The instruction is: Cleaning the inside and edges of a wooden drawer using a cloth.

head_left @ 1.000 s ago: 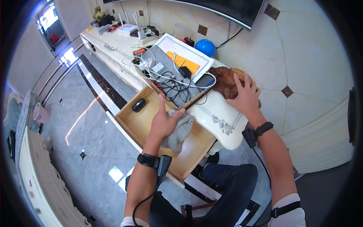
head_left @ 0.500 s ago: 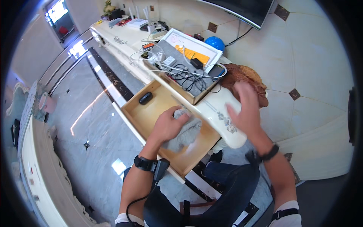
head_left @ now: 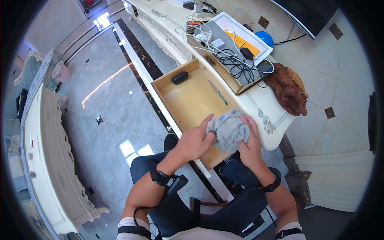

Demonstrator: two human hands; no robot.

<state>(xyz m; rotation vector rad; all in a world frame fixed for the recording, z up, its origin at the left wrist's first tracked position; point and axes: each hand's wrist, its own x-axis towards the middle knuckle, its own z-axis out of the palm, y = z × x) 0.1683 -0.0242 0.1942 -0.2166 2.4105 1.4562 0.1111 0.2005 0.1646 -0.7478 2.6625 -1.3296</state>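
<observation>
Gripping grey cloth (head_left: 228, 131) in fingers (head_left: 252, 127), illegibly printed sheet (head_left: 244, 33) beyond

A low, white drawer cabinet with painted flowers serves as the bench (head_left: 280, 129). On its top sits a shallow wooden tray (head_left: 230, 82) — set at an angle near the rounded end — and just beside it rests a brown carved figure (head_left: 286, 90). The bench's drawer (head_left: 194, 102) is pulled out, its bare wooden bottom bearing a black oblong case (head_left: 180, 78) — and, apart from it, a slim pen-like object (head_left: 218, 93).
</observation>
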